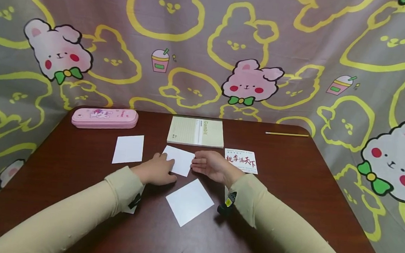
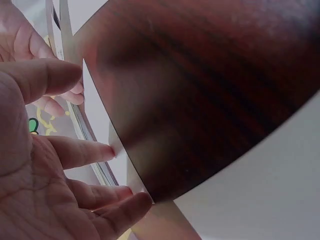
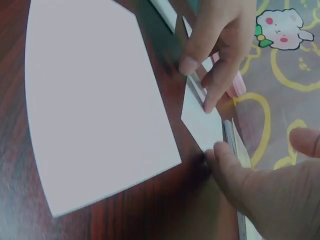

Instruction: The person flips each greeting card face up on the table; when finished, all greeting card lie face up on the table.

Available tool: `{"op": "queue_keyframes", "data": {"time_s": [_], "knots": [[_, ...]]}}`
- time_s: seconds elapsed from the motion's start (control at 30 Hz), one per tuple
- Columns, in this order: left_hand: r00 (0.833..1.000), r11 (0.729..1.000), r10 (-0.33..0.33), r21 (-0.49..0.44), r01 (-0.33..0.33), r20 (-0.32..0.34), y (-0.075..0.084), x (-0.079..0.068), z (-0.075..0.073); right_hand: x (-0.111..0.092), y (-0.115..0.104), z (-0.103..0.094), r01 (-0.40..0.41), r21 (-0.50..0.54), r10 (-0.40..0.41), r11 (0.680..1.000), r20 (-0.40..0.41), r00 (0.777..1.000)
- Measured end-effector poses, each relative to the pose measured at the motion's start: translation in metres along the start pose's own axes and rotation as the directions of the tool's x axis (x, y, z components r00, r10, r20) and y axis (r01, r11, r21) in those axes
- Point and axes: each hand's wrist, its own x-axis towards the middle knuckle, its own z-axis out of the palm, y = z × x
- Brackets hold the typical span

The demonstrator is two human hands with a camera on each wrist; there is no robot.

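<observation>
In the head view a white card (image 1: 179, 161) lies flat on the table between both hands. My left hand (image 1: 157, 168) is at its left side, fingers spread, with fingertips resting on the card's edge. In the left wrist view those fingertips (image 2: 107, 151) meet the card's edge (image 2: 102, 115). From the right, my right hand (image 1: 211, 165) touches the opposite edge, its fingers extended. The right wrist view shows its fingers (image 3: 225, 157) at the near corner of the card (image 3: 200, 122). Closer to me lies another white card (image 1: 189, 202), turned at an angle.
A pale notebook (image 1: 196, 132) lies behind the hands, a pink pencil case (image 1: 105, 118) at the back left and a yellow pencil (image 1: 286, 134) at the back right. Another white card (image 1: 128, 149) is on the left. A card with red characters (image 1: 241, 162) is partly behind the right wrist.
</observation>
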Motion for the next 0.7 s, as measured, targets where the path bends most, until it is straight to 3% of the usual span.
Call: {"op": "queue_keyframes", "data": {"time_s": [0.23,0.4,0.5,0.6,0.7], "knots": [[1.0,1.0,-0.017,0.009,0.018,-0.015,-0.002,0.002,0.002,0.004,0.002,0.003,0.005,0.011,-0.004,1.0,-0.108,0.994],[0.999,1.0,-0.015,-0.006,0.015,-0.034,-0.003,0.0,0.001,0.007,0.003,0.004,0.044,0.025,-0.041,0.999,-0.116,0.992],[0.998,1.0,-0.006,-0.019,0.005,-0.057,-0.005,0.0,0.001,0.009,0.006,0.005,0.116,-0.077,-0.122,0.99,-0.081,0.989],[0.996,0.999,-0.003,-0.039,0.0,-0.086,-0.01,0.0,0.002,0.009,0.009,0.007,0.212,-0.22,-0.227,0.952,-0.044,0.973],[0.992,0.998,0.0,-0.061,-0.008,-0.124,-0.014,0.001,0.003,0.009,0.009,0.009,0.273,-0.286,-0.293,0.919,-0.031,0.956]]}}
